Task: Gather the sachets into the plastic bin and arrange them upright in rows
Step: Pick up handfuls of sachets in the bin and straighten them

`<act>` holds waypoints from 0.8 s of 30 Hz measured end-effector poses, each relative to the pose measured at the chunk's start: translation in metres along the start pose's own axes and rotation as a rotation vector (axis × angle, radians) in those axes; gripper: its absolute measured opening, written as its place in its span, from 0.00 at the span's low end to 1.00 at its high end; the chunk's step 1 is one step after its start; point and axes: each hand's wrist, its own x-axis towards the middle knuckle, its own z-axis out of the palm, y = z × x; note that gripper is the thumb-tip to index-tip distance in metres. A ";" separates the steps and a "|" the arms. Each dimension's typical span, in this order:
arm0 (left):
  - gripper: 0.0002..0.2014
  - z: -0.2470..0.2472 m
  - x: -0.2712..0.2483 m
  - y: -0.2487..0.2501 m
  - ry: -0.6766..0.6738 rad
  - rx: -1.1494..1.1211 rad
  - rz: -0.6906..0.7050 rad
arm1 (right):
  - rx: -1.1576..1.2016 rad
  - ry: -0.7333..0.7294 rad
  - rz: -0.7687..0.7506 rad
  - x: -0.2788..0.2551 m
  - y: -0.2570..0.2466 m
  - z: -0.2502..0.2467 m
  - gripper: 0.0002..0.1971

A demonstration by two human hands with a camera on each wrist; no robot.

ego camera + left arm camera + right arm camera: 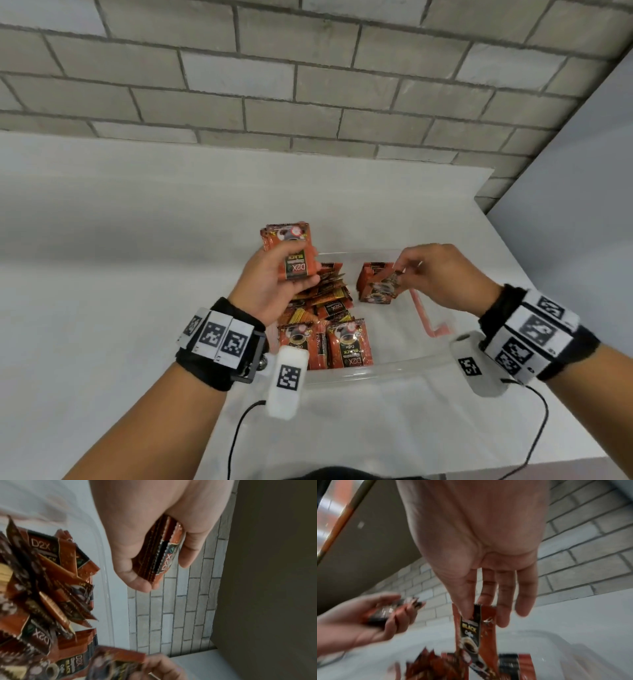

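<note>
Many small sachets (325, 308) sit inside the plastic bin (394, 368) on a white table (102, 274). Each sachet is a flat, shiny packet, orange-red with a black strip, a coffee cup picture and the letters D2X. Their edges are crimped into tiny teeth. On the left side of the bin they lie in a messy, leaning pile, and two at the front stand up facing the person. A short row of sachets (371, 277) stands on edge toward the far right side of the bin.

The bin is see-through, with smooth walls and rounded corners. A pink handle (430, 317) rests along its right side.

The left hand (270, 277) is raised over the left part of the bin and grips a thick stack of sachets (291, 250) between thumb and curled fingers. The right hand (442, 274) pinches one sachet (474, 628) by its top edge with thumb and forefinger, while the other fingers hang straight down. This sachet hangs at the row on the right.

Both wrists wear black bands with black and white square tags (219, 337). Behind the table is a grey brick wall (308, 85).
</note>
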 end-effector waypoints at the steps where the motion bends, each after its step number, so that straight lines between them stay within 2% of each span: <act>1: 0.09 -0.003 0.000 0.001 0.012 -0.005 -0.005 | -0.105 -0.058 -0.015 0.004 0.000 0.007 0.04; 3: 0.06 -0.006 0.000 0.001 0.028 -0.003 -0.016 | -0.280 -0.142 -0.018 0.013 0.002 0.018 0.06; 7: 0.06 -0.009 -0.004 -0.002 0.025 -0.006 -0.034 | -0.546 -0.272 -0.027 0.029 -0.002 0.029 0.06; 24: 0.04 -0.013 -0.014 0.002 0.041 0.029 -0.033 | -0.668 -0.310 -0.086 0.049 0.001 0.039 0.06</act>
